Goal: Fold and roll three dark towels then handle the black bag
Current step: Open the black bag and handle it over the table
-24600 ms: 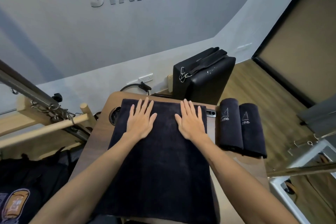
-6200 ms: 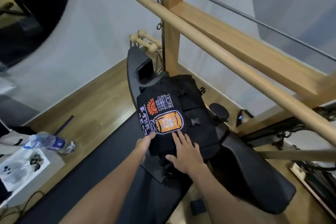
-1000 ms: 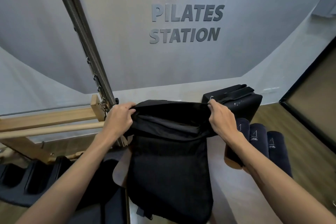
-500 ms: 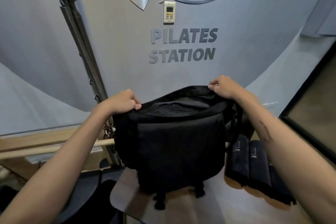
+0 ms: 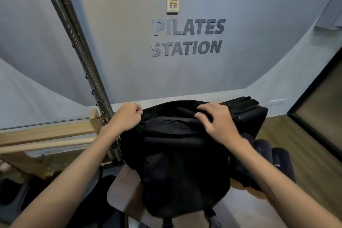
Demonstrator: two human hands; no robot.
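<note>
At center frame, bag (image 5: 177, 153) sits on the table (image 5: 125, 196). Left hand (image 5: 127, 116) grips its rim at 9 o'clock; right hand (image 5: 216, 118) paws the top, fingers loose, probably hunting the zipper. Steady the rim while opening; rolled towels (image 5: 273, 161) wait at 3 o'clock.

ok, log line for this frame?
left hand: grips black bag rim | right hand: fingers on bag top | rolled towels: beside bag
</note>
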